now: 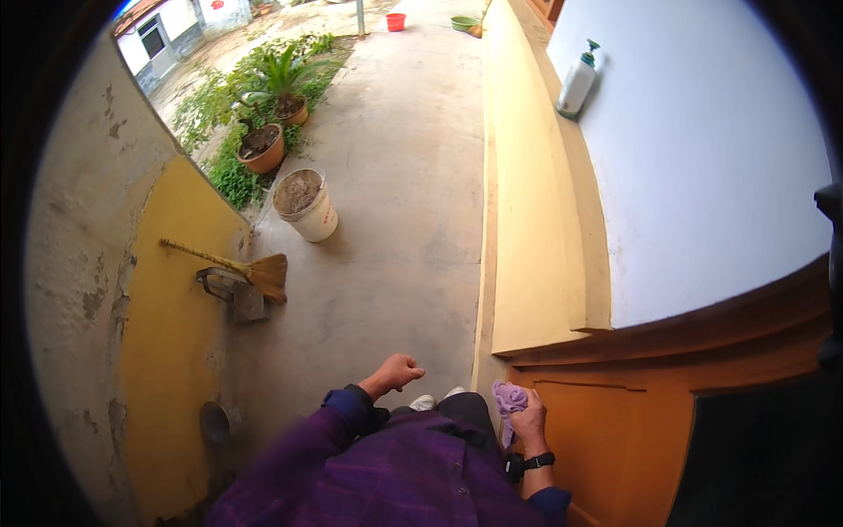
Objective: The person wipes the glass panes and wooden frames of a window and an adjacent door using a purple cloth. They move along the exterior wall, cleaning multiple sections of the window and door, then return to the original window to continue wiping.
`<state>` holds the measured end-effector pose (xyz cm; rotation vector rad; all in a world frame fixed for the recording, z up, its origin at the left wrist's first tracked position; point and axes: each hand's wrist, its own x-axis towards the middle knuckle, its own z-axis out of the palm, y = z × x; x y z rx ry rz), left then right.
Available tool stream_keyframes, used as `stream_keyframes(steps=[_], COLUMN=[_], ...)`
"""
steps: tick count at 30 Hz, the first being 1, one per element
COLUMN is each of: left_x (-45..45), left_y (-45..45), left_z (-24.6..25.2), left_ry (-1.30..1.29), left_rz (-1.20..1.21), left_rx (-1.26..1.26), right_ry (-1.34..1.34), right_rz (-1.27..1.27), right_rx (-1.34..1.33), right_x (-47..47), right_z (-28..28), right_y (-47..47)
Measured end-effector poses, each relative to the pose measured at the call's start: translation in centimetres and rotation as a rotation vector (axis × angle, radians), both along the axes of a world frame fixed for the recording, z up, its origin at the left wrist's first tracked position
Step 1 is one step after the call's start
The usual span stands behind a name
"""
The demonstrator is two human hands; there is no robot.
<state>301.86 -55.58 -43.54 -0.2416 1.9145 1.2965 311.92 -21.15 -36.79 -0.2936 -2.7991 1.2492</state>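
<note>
My right hand (529, 416) is closed around a bunched purple cloth (509, 399), part of which hangs below the fingers. It is close in front of an orange-brown wooden door (599, 421). My left hand (399, 372) hovers over the concrete floor (395, 277) in front of my body, its fingers curled, and nothing shows in it. Up on the ledge at the right, a white pump bottle (577, 80) with a green top stands against the white wall.
A bucket of soil (317, 214) stands on the walkway, with potted plants (265, 155) beyond it. Against the yellow left wall are a straw broom (263, 271) and a metal dustpan (249, 302). A red bucket (396, 22) and a green basin (464, 24) lie far ahead.
</note>
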Motion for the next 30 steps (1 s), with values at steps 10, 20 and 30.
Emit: stream_keyframes(steps=[10,20,30], left_x=[-0.5,-10.8,-22.2], left_y=[-3.4,-1.9,-1.0], left_z=[0.5,1.9,3.1], left_ry=[-0.035,-0.045,0.033], left_rz=[0.016,-0.134,-0.187], left_rx=[-0.026,-0.058,-0.089], right_ry=[0.04,-0.044,-0.103], right_rz=[0.252,0.125,0.054], right_rx=[-0.105,-0.166,-0.24], right_x=[-10.3,-19.1,-27.0], right_z=[0.3,-1.2,-3.9], right_y=[-3.2,-2.6,-2.0])
